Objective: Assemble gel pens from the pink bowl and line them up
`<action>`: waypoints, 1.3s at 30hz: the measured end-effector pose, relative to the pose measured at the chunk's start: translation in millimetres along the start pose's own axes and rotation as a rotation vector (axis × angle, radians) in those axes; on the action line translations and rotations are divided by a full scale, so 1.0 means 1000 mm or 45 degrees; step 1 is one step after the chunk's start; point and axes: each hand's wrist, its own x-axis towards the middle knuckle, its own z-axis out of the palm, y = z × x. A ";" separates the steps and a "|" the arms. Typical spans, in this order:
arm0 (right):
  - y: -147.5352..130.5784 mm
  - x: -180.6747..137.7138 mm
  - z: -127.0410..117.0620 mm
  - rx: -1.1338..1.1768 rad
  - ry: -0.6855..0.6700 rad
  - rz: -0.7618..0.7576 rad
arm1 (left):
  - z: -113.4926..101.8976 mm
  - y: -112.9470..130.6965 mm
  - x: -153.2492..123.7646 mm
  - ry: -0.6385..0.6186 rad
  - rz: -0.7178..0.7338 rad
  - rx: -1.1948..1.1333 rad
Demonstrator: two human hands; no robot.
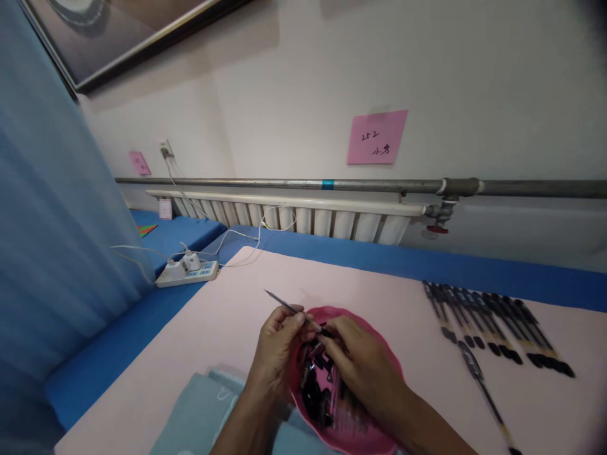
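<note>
Along the left edge, we see a blue curtain [61,240] hanging in folds, with part of a framed picture [142,38] above and to the right of it. Next, on the blue surface [99,347], lies a white power strip [187,275] with two plugs in it, its white cables trailing toward the radiator [327,221]. Beside the strip, a pale pink sheet [227,309] covers the part nearest us, and a folded light blue cloth [194,414] lies at its near edge.

Just right of the cloth, our left hand [275,347] is narrowed to a pinch, thumb and fingers gripping a slender pen [284,303] around the middle. We have the pen tilted over the far left rim of a pink bowl [396,363], its point aimed up and to the left. Inside the bowl we make out black parts [313,395] and clear, slim pieces, some of them blurred. Our right hand [365,357], above the bowl's right half, has its fingers closed around the pen's dark lower end.

On the wall past the bowl, we find a pink note [377,138] with handwriting. Farther right, one pen [484,392] lies slanted by itself, near a row of pens [493,323] set side by side on the sheet.
</note>
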 end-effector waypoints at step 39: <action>-0.002 0.000 0.002 -0.047 -0.107 -0.010 | -0.006 0.000 0.001 -0.056 0.088 0.207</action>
